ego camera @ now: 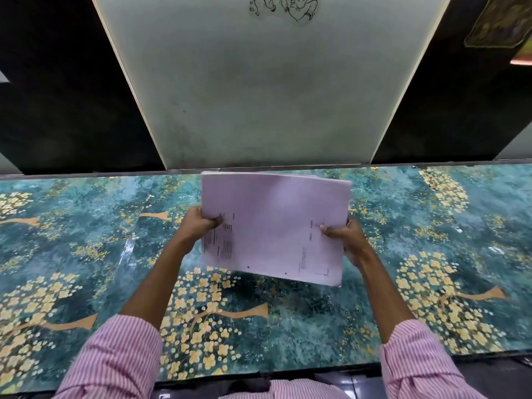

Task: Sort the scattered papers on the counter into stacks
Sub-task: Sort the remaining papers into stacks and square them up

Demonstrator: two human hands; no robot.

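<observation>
A thick stack of pale printed papers [273, 226] is held in the air above the middle of the counter [316, 312], tilted toward me, with its far edge near the wall. My left hand [198, 223] grips the stack's left edge, thumb on top. On the opposite side my right hand [345, 237] pinches the right edge, thumb on the top sheet. Small black print runs along both sides of the top sheet. No loose papers show on the counter surface.
The counter carries a teal covering with yellow blossom trees and reaches across the whole view. Behind it stands a pale wall panel [267, 82] between dark panels. A framed picture [501, 21] hangs at the upper right.
</observation>
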